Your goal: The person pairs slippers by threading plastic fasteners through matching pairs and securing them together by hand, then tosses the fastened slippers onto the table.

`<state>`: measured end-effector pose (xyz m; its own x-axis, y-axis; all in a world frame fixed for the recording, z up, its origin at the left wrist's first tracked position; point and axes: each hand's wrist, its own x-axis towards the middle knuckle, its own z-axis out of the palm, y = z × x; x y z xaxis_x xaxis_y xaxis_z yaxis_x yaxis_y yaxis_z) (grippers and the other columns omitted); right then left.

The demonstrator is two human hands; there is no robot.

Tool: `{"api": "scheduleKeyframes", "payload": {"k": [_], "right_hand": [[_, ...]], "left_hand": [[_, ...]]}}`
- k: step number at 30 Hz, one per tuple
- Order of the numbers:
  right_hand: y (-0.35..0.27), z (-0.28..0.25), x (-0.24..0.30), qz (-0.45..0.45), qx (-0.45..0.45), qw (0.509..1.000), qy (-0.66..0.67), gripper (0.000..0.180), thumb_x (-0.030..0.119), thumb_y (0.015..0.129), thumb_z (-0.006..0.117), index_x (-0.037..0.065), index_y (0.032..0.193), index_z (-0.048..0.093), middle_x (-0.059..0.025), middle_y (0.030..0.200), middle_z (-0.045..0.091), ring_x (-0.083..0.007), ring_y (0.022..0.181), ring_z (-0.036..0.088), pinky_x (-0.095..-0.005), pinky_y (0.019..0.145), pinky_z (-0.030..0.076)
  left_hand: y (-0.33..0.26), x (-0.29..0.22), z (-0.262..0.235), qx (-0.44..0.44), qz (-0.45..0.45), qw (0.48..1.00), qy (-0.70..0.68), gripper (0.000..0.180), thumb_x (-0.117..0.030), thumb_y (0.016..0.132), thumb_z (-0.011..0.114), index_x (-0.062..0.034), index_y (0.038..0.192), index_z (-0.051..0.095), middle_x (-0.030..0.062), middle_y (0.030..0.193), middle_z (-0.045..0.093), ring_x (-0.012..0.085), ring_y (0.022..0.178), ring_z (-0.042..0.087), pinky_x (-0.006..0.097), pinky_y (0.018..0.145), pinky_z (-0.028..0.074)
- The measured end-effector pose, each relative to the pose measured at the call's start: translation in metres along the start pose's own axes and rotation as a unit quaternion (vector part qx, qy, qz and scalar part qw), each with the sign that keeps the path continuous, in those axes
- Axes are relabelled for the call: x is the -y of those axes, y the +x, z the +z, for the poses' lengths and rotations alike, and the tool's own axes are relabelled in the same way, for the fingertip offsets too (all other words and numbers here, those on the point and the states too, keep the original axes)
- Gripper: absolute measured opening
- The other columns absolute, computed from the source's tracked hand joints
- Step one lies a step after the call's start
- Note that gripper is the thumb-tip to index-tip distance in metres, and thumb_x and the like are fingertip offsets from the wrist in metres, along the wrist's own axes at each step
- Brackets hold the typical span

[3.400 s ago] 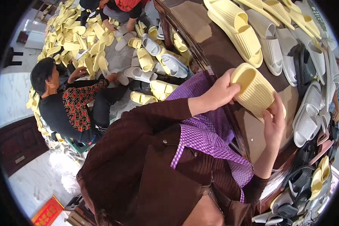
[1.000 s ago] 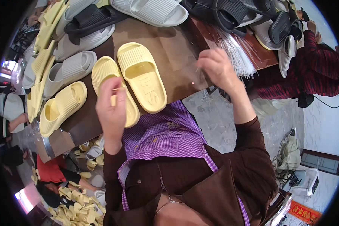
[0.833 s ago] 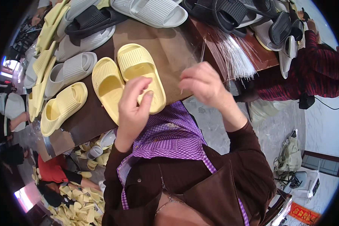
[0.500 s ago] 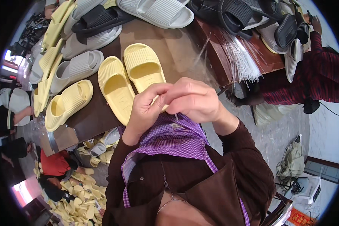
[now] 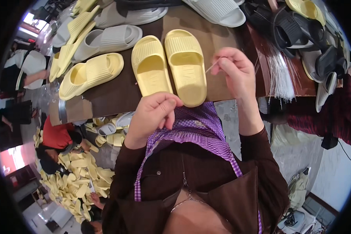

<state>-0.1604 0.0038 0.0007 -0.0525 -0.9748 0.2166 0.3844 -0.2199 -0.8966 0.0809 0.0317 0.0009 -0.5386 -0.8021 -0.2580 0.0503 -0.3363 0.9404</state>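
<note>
Hands, together half a sec ago, now apart. R hand [image 5: 238, 70] is up beside R slipper [image 5: 185, 58], narrow pinch on thin strand [image 5: 212, 66]. L hand [image 5: 154, 115] low, at heel of L slipper [image 5: 150, 68]; thumb & forefinger drawn close, but can't tell if anything's held or if slipper's touched. Slippers remain side by side on table [image 5: 121, 82], toes away from person. Implication: strand work sits w/ R hand, slippers apparently ungripped. White bundle [image 5: 280, 80] at table edge, further R.
</note>
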Motion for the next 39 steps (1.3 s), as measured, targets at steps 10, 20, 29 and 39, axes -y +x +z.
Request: {"api": "scheduleKeyframes", "payload": {"k": [10,20,29,39], "right_hand": [[0.005,-0.034,-0.036,-0.090,-0.033,0.887,-0.452,0.015,-0.002,0.083,0.057,-0.001,0.098,0.060,-0.0043,0.088,0.058,-0.0084,0.076,0.054,-0.0196,0.067,0.043],[0.019,-0.028,-0.031,-0.076,-0.009,0.891,-0.447,0.015,-0.002,0.084,0.055,-0.001,0.098,0.060,-0.0045,0.088,0.058,-0.0080,0.077,0.053,-0.0198,0.067,0.043],[0.049,-0.027,-0.041,-0.095,-0.043,0.911,-0.399,0.015,0.002,0.085,0.055,0.000,0.098,0.062,-0.0030,0.083,0.059,-0.0068,0.075,0.053,-0.0206,0.066,0.044],[0.121,-0.015,-0.061,-0.073,-0.003,0.844,-0.531,0.023,0.019,0.085,0.058,0.000,0.097,0.065,-0.0155,0.083,0.066,-0.0195,0.074,0.062,-0.0296,0.070,0.048]], "left_hand": [[0.009,0.034,-0.009,-0.078,-0.078,0.981,-0.161,0.021,-0.013,0.092,0.046,0.0050,0.088,0.056,0.0065,0.049,0.050,0.0057,0.032,0.031,0.019,0.033,0.028],[-0.013,0.046,0.003,-0.050,-0.184,0.958,-0.215,0.021,-0.016,0.093,0.045,0.0030,0.090,0.054,0.0082,0.051,0.051,0.0074,0.033,0.034,0.019,0.033,0.027],[0.022,0.029,0.017,-0.066,-0.164,0.939,-0.296,0.019,-0.015,0.094,0.043,0.0017,0.098,0.050,0.0079,0.056,0.051,0.0094,0.034,0.028,0.024,0.035,0.024],[0.112,0.031,0.027,-0.102,-0.081,0.925,-0.357,0.018,-0.015,0.094,0.040,-0.0022,0.104,0.046,0.0103,0.065,0.052,0.0103,0.042,0.036,0.024,0.038,0.028]]}}
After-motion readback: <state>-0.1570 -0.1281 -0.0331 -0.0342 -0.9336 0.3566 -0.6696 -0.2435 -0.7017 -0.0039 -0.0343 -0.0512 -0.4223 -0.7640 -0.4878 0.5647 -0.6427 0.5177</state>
